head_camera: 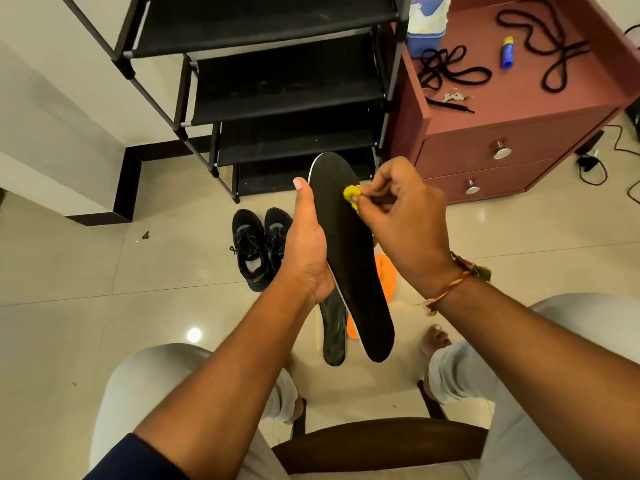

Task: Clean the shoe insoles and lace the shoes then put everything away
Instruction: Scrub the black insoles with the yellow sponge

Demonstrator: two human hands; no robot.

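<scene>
Head cam, looking down past the knees. The left hand (306, 251) is just left of center, fingers and thumb wrapped around the edge of a black insole (349, 258), gripping it so it runs lengthwise from mid-frame toward the bottom. The right hand (408, 216), right of center, has its fingertips pinched together on a small yellow cloth wad (351, 195), and the wad is touching the insole's upper right edge. A second insole (334, 336) shows lower center, just beside the first one and partly behind it; can't tell if the left hand is holding that one too. Something orange (387, 277) peeks out behind both, on the floor.

Pair of black shoes (261, 245) sits side by side on the tiles, left of the hands. A black shoe rack (277, 81) fills the upper middle. Upper right is a reddish drawer cabinet (485, 147) with loose black laces (450, 69) on top, plus a small blue and yellow tube (507, 51). A wooden chair edge (377, 441) is at the bottom center.
</scene>
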